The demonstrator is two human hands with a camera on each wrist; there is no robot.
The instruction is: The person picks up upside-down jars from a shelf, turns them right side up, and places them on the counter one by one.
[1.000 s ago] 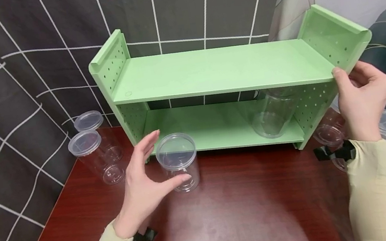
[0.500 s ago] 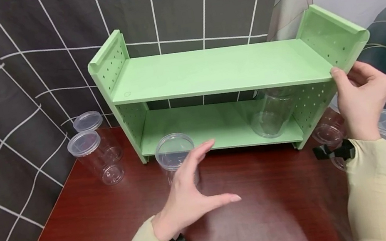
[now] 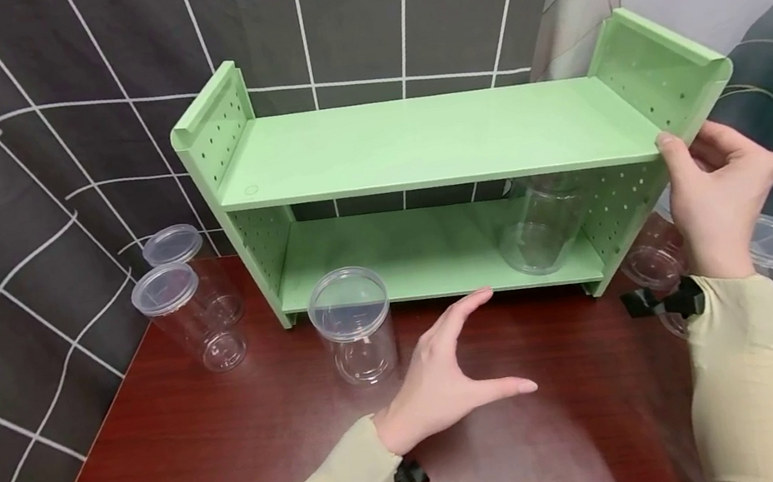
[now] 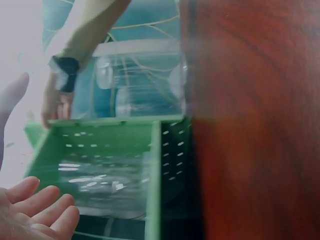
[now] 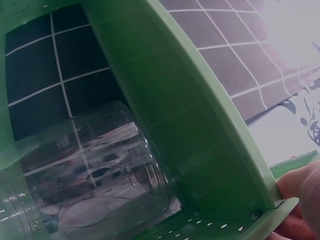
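Observation:
A green two-tier shelf rack [image 3: 409, 145] stands against the wall. At its right side panel, my right hand [image 3: 726, 191] pinches the edge between thumb and fingers; the right wrist view also has that hand [image 5: 302, 197] at the green panel's corner. My left hand [image 3: 443, 384] is over the table before the rack, thumb and fingers spread apart, holding nothing. Just left of it, a clear lidded jar [image 3: 355, 339] stands upright on the table. Another clear jar [image 3: 539, 234] is on the lower tier, near the right end; the upper tier hides its top.
Two clear lidded jars [image 3: 169, 305] stand on the red-brown table [image 3: 576, 430] left of the rack. More clear jars [image 3: 654, 262] are right of it, partly behind my right hand and wrist. A dark tiled wall covering [image 3: 359, 18] rises close behind.
My left hand has moved rightward from around the front jar, fingers still spread. That jar has stayed where it was. My right hand keeps its hold on the rack.

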